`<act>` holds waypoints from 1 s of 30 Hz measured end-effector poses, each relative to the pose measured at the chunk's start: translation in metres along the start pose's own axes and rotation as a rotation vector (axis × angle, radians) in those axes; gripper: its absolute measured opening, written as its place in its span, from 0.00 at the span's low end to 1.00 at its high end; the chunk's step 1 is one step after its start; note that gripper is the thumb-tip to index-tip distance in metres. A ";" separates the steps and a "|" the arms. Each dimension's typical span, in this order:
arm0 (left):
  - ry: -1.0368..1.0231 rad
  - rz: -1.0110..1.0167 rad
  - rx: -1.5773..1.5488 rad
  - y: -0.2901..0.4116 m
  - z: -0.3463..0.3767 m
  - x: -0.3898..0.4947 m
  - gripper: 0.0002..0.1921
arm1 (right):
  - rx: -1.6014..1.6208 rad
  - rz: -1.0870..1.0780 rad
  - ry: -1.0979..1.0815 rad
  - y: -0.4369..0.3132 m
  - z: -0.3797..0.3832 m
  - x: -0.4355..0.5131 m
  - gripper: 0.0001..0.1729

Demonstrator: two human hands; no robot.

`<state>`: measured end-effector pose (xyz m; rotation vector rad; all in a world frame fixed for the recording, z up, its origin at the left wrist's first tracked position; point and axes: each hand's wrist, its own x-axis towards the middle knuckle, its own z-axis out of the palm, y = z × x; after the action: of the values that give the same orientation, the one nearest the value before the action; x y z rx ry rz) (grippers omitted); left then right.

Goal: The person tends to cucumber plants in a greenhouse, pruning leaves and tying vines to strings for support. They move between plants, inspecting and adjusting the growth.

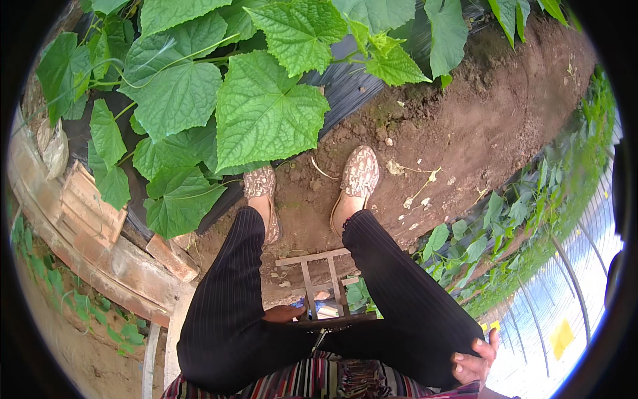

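Observation:
Between my legs, my left hand [284,313] reaches down to a small wooden stool [319,257] and touches its side, with its fingers partly hidden by the seat and my trouser leg. My right hand [476,360] is raised beside my right thigh, fingers apart and bent, nothing in it. I sit with knees spread in black pinstriped trousers [224,289]. My patterned shoes [360,171] rest on bare soil [428,134]. Large green leaves of a cucumber-like vine [271,107] hang in front of me, partly over one shoe.
Black plastic mulch film [349,95] lies under the vine. Left stand a brick-edged ledge [134,274], a loose brick [172,257] and a pale plastic bag [54,149]. Another plant row [523,224] runs along the right, beside the greenhouse's ribbed film wall [563,299] with a yellow card [561,338].

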<state>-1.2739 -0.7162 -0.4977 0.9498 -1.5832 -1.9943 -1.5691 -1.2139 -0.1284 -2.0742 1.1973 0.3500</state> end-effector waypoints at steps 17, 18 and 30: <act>-0.363 -0.878 -0.210 0.118 -0.063 0.097 0.39 | 0.286 -0.090 -0.311 -0.059 -0.042 0.178 0.32; -0.375 -0.877 -0.202 0.128 -0.064 0.093 0.39 | 0.291 -0.070 -0.316 -0.060 -0.041 0.173 0.31; -0.318 -0.987 -0.151 0.303 -0.026 0.054 0.37 | 0.131 -0.163 -0.263 -0.040 -0.005 0.115 0.22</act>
<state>-1.3179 -0.8509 -0.2230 1.6147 -1.1456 -2.9834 -1.4748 -1.2785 -0.1700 -1.9286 0.8663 0.4394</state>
